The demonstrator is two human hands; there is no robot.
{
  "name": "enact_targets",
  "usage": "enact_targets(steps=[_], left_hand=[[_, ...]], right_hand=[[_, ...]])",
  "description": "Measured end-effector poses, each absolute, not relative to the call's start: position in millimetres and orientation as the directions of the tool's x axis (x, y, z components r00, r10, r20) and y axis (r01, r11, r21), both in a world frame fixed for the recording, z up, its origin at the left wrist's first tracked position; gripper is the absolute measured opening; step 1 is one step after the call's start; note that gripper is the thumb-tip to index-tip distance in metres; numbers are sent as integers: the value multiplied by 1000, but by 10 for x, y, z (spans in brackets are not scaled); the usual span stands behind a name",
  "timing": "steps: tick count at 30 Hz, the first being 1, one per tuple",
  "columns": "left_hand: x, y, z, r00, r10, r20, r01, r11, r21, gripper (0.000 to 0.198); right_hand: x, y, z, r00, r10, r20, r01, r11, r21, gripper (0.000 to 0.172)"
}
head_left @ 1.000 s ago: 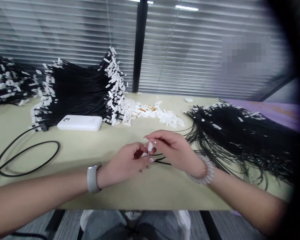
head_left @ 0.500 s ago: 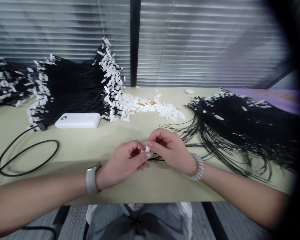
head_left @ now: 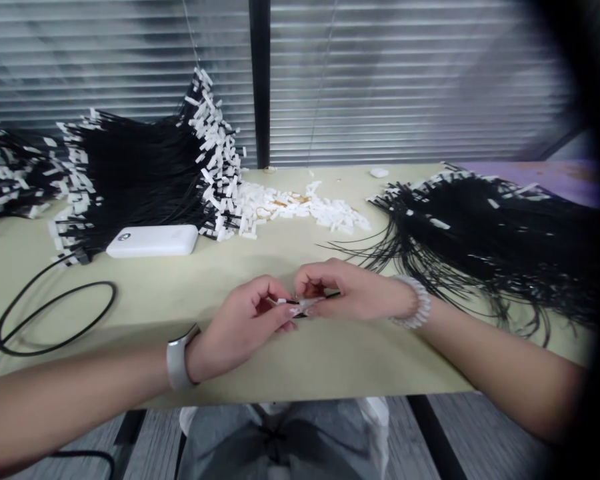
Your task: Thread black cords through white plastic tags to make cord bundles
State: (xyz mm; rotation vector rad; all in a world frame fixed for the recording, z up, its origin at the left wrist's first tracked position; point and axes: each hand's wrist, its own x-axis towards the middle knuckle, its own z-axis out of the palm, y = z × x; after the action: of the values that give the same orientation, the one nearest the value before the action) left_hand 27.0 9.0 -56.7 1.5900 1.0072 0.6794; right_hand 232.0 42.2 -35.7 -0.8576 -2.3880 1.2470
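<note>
My left hand [head_left: 245, 317] and my right hand [head_left: 347, 290] meet over the table's front half, fingertips nearly touching. Between the left thumb and fingers is a small white connector [head_left: 281, 301]. My right fingers pinch the dark wire close beside it, and a short black stretch shows between the hands. Fingertips hide most of both pieces. Beyond the hands lies a heap of loose white connectors [head_left: 330, 215]. A bundle of black wires [head_left: 405, 250] spreads out at the right, some wire ends reaching toward my right hand.
A tall stack of black wires with white ends [head_left: 140, 167] stands at the back left, with a white power bank [head_left: 153, 241] before it. A black cable [head_left: 55, 288] loops at the left. The table [head_left: 380, 370] ends near my lap.
My right hand has turned flatter, its wrist shifting right and up. The left hand stays nearly in place. The white piece between the fingertips is less exposed, and the camera view has shifted slightly.
</note>
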Motion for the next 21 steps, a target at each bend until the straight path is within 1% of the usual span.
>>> enact_targets(steps=[2, 4, 6, 9, 12, 16, 21], left_hand=[[274, 87, -551, 460, 883, -94, 254, -29, 967, 20], [275, 86, -551, 451, 886, -112, 258, -9, 966, 22], [272, 86, -561, 452, 885, -115, 267, -11, 964, 22], [267, 85, -576, 464, 881, -97, 276, -40, 960, 20], [266, 83, -576, 481, 874, -68, 290, -85, 953, 20], [269, 87, -565, 503, 863, -42, 330, -147, 932, 21], [273, 97, -559, 470, 880, -66, 299, -89, 950, 21]], right_hand=[[2311, 429, -374, -729, 685, 18, 405, 452, -795, 21], [2290, 437, -408, -637, 767, 79, 394, 412, -822, 28], [2255, 429, -435, -520, 840, 158, 307, 357, -882, 27], [2181, 360, -424, -385, 896, 221, 118, 285, -951, 20], [2093, 238, -390, -332, 917, 219, 6, 235, -972, 18], [1990, 114, -421, -317, 934, 166, -5, 173, -985, 17], [1929, 89, -491, -327, 938, 116, -80, 95, -992, 17]])
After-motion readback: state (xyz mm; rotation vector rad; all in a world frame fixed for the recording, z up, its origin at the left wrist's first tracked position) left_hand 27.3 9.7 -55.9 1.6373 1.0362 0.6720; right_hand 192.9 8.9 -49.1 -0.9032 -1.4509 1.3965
